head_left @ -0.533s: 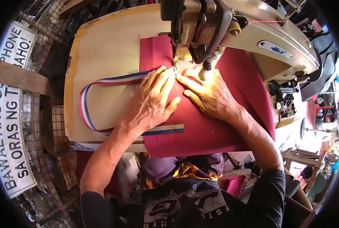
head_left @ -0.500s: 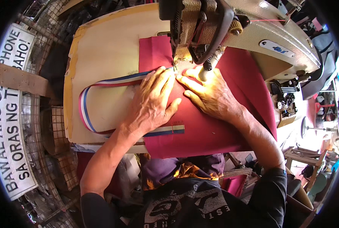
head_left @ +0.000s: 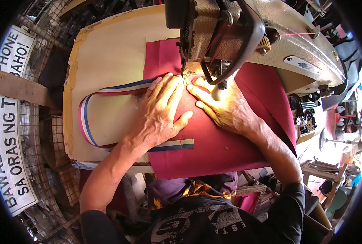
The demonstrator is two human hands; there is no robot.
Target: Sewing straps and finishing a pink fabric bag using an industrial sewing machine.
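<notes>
A sheet of dark red cloth (head_left: pixel 213 150) lies under the head of a sewing machine (head_left: pixel 205 40). My left hand (head_left: pixel 158 107) rests flat on it, fingers stretched toward the presser foot. Beneath those fingers runs a strap (head_left: pixel 84 118) striped red, white and blue. It loops out to the left and comes back under my wrist to a stitched end (head_left: pixel 181 144) on the cloth. My right hand (head_left: pixel 229 105) lies palm down right of the needle area, fingers apart and pressing the cloth. The machine's front partly hides it, and the needle tip cannot be made out.
The pale worktable (head_left: pixel 104 61) has yellowed tape along its edge. A wire mesh wall (head_left: pixel 47 134) with a white sign (head_left: pixel 10 154) stands at the left. Machine parts (head_left: pixel 307 116) and a wooden stand (head_left: pixel 325 175) are at the right.
The view has shifted slightly, with the machine head looming larger. Both hands keep nearly the same places on the cloth and strap, still flat.
</notes>
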